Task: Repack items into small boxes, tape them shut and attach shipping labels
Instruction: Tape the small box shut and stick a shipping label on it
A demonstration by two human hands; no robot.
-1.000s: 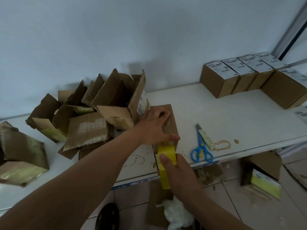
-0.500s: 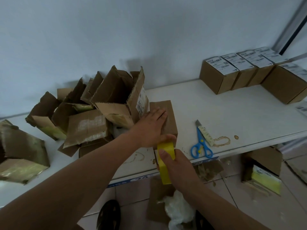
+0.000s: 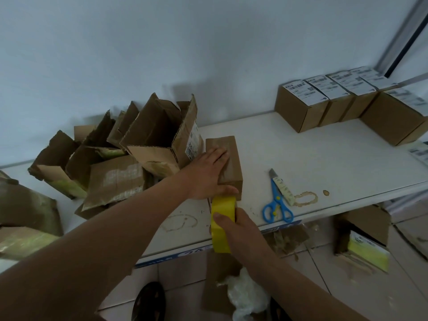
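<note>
head | scissors (image 3: 277, 203) right of small box (image 3: 231, 158) | torn cartons (image 3: 129, 156) left

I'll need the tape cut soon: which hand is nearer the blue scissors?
Right. The right hand, gripping the yellow tape roll, sits just left of the scissors; the left hand rests farther left on the small box.

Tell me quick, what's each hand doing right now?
Left hand: open, fingers flat, pressing down on the small box.
Right hand: gripping the yellow tape roll at the box's near end.
</note>
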